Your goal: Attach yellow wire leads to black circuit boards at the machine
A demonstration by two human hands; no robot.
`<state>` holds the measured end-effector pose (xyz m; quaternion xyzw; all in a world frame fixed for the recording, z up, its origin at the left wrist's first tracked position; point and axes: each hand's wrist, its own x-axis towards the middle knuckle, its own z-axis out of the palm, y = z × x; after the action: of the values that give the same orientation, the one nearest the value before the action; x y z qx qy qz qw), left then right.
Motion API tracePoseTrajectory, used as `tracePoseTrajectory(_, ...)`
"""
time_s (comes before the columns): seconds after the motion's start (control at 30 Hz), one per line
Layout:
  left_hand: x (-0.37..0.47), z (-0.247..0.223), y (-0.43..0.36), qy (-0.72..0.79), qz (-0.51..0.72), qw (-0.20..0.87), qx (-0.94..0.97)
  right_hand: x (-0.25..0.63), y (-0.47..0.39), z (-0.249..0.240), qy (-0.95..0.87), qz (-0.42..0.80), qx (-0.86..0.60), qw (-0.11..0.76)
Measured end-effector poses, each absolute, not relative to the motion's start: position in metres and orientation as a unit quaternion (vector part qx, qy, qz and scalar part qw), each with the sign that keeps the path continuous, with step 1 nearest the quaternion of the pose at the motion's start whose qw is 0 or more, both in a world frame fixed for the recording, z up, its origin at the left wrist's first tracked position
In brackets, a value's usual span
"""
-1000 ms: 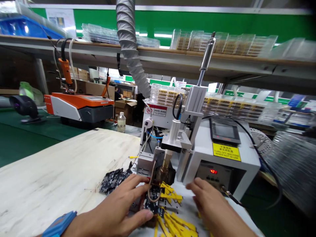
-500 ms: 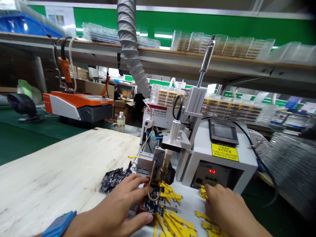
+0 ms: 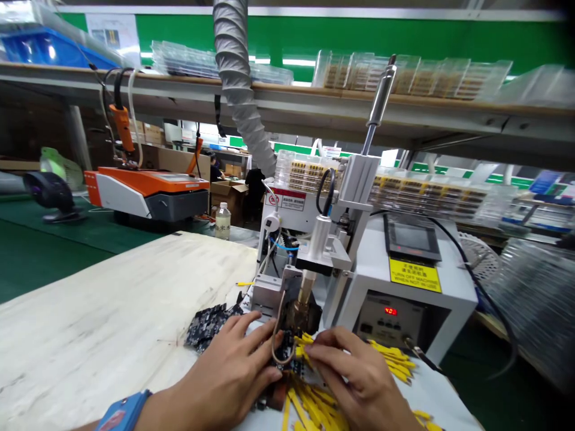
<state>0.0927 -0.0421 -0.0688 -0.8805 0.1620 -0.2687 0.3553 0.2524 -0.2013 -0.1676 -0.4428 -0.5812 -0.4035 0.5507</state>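
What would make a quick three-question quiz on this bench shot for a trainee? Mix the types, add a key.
1. Multiple choice: what are the fingertips of the right hand at?
A. the clear bottle
B. the yellow strips
C. the screen
2. True or false: a blue band is worn on the wrist of the left hand.
3. Fill in the blank: the English on the yellow label reads "TURN OFF MACHINE WHEN NOT IN ____".

Key: 1 B; 2 true; 3 USE
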Motion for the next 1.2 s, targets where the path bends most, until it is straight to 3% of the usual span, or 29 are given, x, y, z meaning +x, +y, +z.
tracePoseTrajectory(0.3, 0.094, -0.078, -0.029, 0.15, -0.268, 0.405, -0.861, 0.254, -0.19, -0.172, -0.576, -0.416, -0.447, 0.543)
tracePoseTrajectory(0.8, 0.089, -0.065, -0.057, 0.19, -0.225, 0.3, -0.907, 0.255, -0.197, -0.165, -0.606, -0.445, -0.464, 0.469)
tracePoseTrajectory(1.07, 0.09, -0.065, -0.053, 0.212, -0.199, 0.373, -0.881, 0.264, -0.2, -0.168, -0.62, -0.449, -0.516, 0.385)
tracePoseTrajectory(1.2, 0.092, -0.067, -0.05, 0.225, -0.172, 0.444, -0.85, 0.266, -0.198, -0.171, -0.623, -0.407, -0.53, 0.406)
